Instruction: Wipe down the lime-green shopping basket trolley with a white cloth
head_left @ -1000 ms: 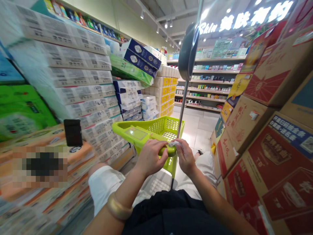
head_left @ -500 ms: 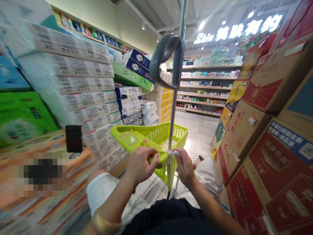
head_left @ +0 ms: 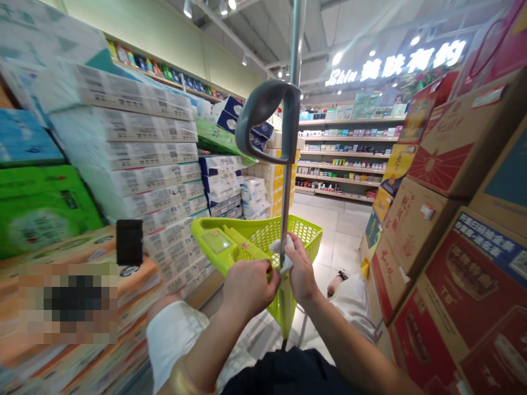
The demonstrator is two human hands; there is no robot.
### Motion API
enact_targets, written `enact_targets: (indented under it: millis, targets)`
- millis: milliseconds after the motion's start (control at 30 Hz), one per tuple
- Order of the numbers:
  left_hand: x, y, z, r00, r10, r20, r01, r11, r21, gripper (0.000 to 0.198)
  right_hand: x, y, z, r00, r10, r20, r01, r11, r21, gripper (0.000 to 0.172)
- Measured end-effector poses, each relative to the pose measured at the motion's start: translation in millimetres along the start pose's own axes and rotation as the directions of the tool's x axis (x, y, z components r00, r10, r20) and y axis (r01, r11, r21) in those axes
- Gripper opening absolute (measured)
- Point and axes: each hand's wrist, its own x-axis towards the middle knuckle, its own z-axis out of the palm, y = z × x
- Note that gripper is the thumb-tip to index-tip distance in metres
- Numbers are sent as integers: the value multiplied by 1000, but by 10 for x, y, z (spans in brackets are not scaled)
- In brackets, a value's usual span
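Note:
My left hand is closed over the near edge of a lime-green shopping basket, beside a metal pole; what lies under its curled fingers is partly hidden. My right hand is closed on a crumpled white tissue, which wraps partly round the metal pole. Higher on this pole sits a grey loop-shaped handle, with no hand on it. The basket has perforated walls and stands just in front of me, tilted.
On the left are stacked wrapped paper packs and a black phone-like object lying on orange packs. Cardboard cartons rise along the right. Stocked shelves stand beyond the tiled aisle.
My right hand has moved slightly up and left, and more of the tissue now shows round the pole. My left hand has shifted right, closer to the pole. The handle appears lower and farther left.

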Motion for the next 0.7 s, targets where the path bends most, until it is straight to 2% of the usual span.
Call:
enact_targets:
  millis: [67, 133, 300, 400, 533, 600, 700]
  targets:
    - [0, -6, 0, 1000, 5, 1, -5, 1000, 1, 36, 37, -37, -13, 996, -70, 50, 72, 997, -29, 36]
    - [2, -6, 6, 1000, 11, -7, -11, 1000, -4, 36, 14, -7, -49, 986, -139, 97, 151, 980, -128, 36]
    - [6, 0, 26, 999, 23, -35, -23, 1000, -15, 34, -118, 162, -106, 969, -219, 118, 249, 878, -409, 37]
    - [10, -2, 18, 999, 32, -22, -32, 999, -9, 34, -20, 49, -39, 962, -249, 112, 273, 862, -427, 44]
    - [13, -6, 4, 999, 34, 0, -34, 999, -3, 37, 163, -169, 89, 937, -333, 106, 348, 865, -361, 47]
    - [12, -5, 10, 1000, 26, -10, -26, 1000, -2, 36, 145, -130, 99, 931, -353, 98, 363, 857, -366, 46]
    - [10, -4, 34, 999, 29, -32, -29, 1000, -2, 32, -7, 91, 28, 941, -328, 80, 329, 842, -428, 46]
